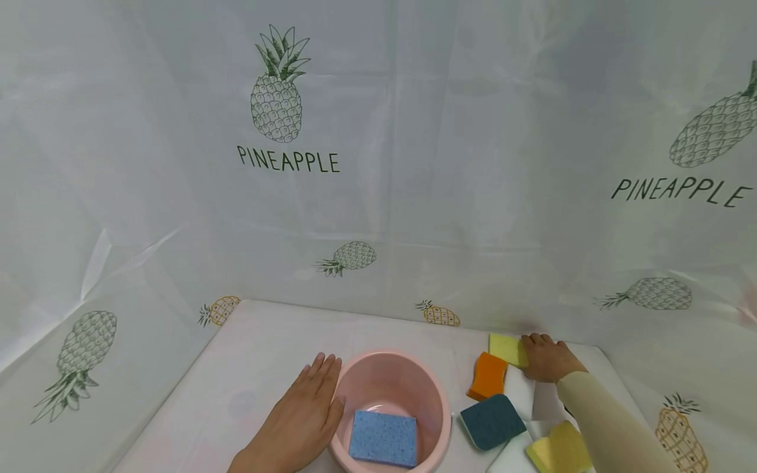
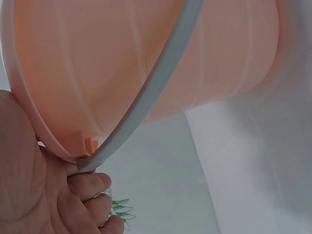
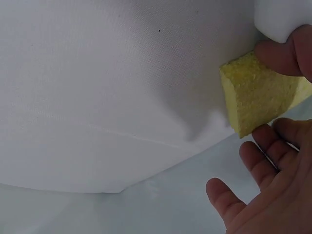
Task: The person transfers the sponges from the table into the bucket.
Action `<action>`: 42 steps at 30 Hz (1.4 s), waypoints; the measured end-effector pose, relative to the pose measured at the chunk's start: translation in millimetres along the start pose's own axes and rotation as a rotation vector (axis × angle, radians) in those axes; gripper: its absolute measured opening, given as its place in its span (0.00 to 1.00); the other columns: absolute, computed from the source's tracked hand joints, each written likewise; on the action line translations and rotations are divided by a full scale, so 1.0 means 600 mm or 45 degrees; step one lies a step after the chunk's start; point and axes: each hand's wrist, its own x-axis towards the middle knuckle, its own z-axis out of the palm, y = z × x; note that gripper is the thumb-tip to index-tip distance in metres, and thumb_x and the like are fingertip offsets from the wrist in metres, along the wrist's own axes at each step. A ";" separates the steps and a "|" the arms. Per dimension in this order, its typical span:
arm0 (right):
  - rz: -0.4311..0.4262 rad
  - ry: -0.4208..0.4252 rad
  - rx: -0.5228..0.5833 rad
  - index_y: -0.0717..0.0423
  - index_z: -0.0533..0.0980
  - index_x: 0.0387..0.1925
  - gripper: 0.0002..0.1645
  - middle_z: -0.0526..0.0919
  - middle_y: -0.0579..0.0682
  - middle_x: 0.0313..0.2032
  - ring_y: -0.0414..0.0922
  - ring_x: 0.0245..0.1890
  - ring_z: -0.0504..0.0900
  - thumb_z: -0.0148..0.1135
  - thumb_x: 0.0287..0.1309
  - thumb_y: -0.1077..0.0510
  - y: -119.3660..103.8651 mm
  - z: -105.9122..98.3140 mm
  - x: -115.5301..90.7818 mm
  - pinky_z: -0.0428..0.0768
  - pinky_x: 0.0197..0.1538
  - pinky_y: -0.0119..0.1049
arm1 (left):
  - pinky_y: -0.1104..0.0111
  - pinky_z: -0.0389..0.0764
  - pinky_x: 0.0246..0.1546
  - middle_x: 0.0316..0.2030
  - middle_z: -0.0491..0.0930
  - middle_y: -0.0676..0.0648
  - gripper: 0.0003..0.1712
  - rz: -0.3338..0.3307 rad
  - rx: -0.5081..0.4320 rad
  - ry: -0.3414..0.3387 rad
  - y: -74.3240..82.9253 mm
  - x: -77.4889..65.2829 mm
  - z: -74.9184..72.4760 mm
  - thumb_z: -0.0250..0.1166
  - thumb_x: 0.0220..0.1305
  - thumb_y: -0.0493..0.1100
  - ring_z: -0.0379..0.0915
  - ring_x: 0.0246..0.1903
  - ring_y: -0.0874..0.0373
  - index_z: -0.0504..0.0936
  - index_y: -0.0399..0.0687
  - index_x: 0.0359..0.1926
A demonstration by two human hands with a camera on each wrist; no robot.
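Observation:
A pink bucket (image 1: pixel 442 401) with a grey handle (image 2: pixel 146 95) has a blue sponge (image 1: pixel 383 437) lying flat inside it. My left hand (image 1: pixel 301 417) rests at the bucket's left rim, fingers extended and thumb beside the edge. In the left wrist view its fingers lie by the handle's joint. Over at the back right, my right hand (image 1: pixel 550 358) pinches a yellow sponge (image 3: pixel 261 90) at one end. The thumb (image 3: pixel 278 57) presses one face, the index finger sits at the opposite edge, and the other fingers are spread apart from it.
Between bucket and right arm lie an orange sponge (image 1: pixel 487 376), a dark teal scouring sponge (image 1: pixel 493 422) and yellow sponges (image 1: pixel 564 450). White pieces (image 1: pixel 520 394) lie among them. A pineapple-print sheet (image 1: pixel 378 164) hangs behind the white table (image 1: pixel 260 341).

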 end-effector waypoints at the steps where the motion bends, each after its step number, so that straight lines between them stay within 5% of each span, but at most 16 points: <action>1: -0.001 0.001 0.002 0.74 0.71 0.64 0.35 0.76 0.72 0.60 0.72 0.61 0.73 0.66 0.61 0.56 0.000 -0.002 -0.001 0.73 0.62 0.73 | 0.48 0.62 0.79 0.78 0.65 0.37 0.34 -0.001 0.007 0.001 0.000 0.000 0.001 0.52 0.83 0.52 0.56 0.80 0.42 0.66 0.33 0.77; 11: -0.001 0.014 0.052 0.73 0.69 0.60 0.34 0.79 0.72 0.56 0.71 0.58 0.77 0.69 0.59 0.57 0.004 0.006 -0.003 0.73 0.59 0.75 | 0.48 0.61 0.80 0.78 0.65 0.38 0.34 -0.013 0.011 -0.011 -0.002 0.002 0.003 0.52 0.83 0.52 0.55 0.80 0.43 0.66 0.34 0.78; 18: -0.025 0.283 -0.073 0.71 0.68 0.52 0.36 0.75 0.65 0.45 0.62 0.46 0.74 0.78 0.51 0.54 0.007 0.023 -0.010 0.78 0.46 0.63 | 0.48 0.60 0.80 0.78 0.64 0.37 0.35 -0.018 -0.024 -0.029 0.000 0.002 0.003 0.51 0.83 0.53 0.54 0.81 0.42 0.65 0.34 0.78; 24: -0.058 0.452 -0.182 0.72 0.67 0.54 0.44 0.73 0.67 0.46 0.63 0.46 0.73 0.81 0.48 0.49 0.008 0.028 -0.019 0.79 0.46 0.60 | 0.47 0.61 0.80 0.78 0.64 0.36 0.35 -0.009 -0.020 -0.023 0.001 0.001 0.003 0.50 0.84 0.53 0.54 0.81 0.42 0.64 0.33 0.78; 36: -0.079 0.628 -0.265 0.69 0.65 0.54 0.42 0.72 0.66 0.47 0.62 0.46 0.72 0.79 0.47 0.51 -0.001 0.025 -0.019 0.78 0.47 0.57 | 0.47 0.61 0.80 0.78 0.64 0.36 0.35 -0.016 -0.030 -0.018 0.005 -0.001 -0.002 0.52 0.83 0.52 0.54 0.81 0.42 0.65 0.32 0.78; 42: -0.063 0.632 -0.261 0.68 0.66 0.53 0.40 0.72 0.65 0.47 0.62 0.46 0.72 0.77 0.49 0.52 -0.009 0.012 -0.028 0.78 0.47 0.57 | 0.46 0.62 0.79 0.78 0.64 0.35 0.35 -0.006 -0.044 -0.019 0.006 -0.002 -0.005 0.53 0.83 0.52 0.54 0.81 0.41 0.65 0.32 0.78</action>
